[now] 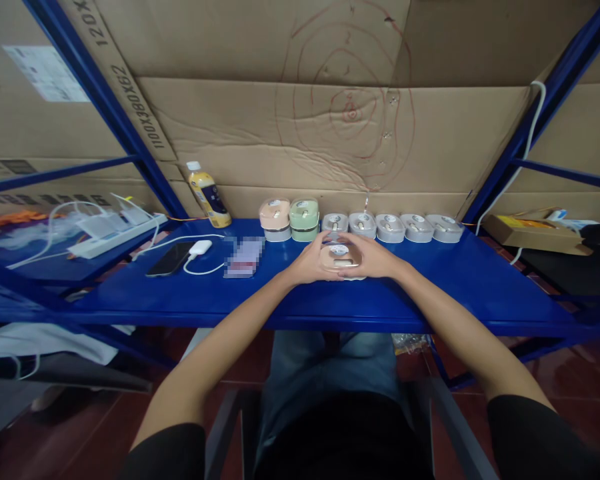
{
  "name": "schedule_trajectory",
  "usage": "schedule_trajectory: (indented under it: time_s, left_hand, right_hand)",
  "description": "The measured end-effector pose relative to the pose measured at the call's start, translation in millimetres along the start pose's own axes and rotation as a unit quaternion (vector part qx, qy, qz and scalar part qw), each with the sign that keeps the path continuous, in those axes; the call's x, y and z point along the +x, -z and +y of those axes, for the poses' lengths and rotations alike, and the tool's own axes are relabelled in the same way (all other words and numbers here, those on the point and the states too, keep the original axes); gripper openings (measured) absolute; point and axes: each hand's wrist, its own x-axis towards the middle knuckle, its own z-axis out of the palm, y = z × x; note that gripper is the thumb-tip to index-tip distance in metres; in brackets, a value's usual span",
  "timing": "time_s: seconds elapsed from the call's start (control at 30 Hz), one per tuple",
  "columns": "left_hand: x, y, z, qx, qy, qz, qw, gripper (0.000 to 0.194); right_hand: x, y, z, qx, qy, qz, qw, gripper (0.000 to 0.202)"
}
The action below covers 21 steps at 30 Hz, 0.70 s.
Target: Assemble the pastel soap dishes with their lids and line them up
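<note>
A small peach-pink lidded container [341, 259] with a round sticker on its clear top sits near the middle of the blue shelf. My left hand [309, 261] wraps round its left side, and my right hand [373, 258] grips its right side, both closed on it. Part of its walls is hidden behind my fingers. Just behind my hands stands a row of several grey-white lidded containers [390, 228]. To the left of that row are a stacked peach container [275, 215] and a stacked green container [305, 219].
A yellow drink bottle [209, 195] stands at the back left. A black phone [170, 259], a white charger [199, 249] with its cable and a pixelated flat item [245, 258] lie left of my hands. Blue posts and a cardboard wall [230, 120] enclose the shelf [455, 287].
</note>
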Motion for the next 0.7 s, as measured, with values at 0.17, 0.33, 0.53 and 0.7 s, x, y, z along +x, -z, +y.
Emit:
schedule_trajectory:
  time_s: [0.17,0.33,0.53,0.7]
  left_hand:
    - [-2,2.5,8,0.042,0.036,-0.04,0.998,0.121]
    - [-4,5.8,7,0.062,0.002,-0.055,0.997,0.112]
    - [-6,13.4,-4,0.02,0.023,-0.028,0.999,0.108]
    - [-5,17.4,-9,0.05,0.034,-0.012,0.998,0.089]
  right_hand:
    - [-1,-4,6,-0.001,0.003,-0.027,1.0,0.088]
    - [-6,-1,14,0.012,-0.001,-0.063,0.998,0.105]
    - [-17,25,27,0.014,-0.037,0.006,0.999,0.093]
    - [-33,78,60,-0.019,-0.152,0.218,0.964,0.091]
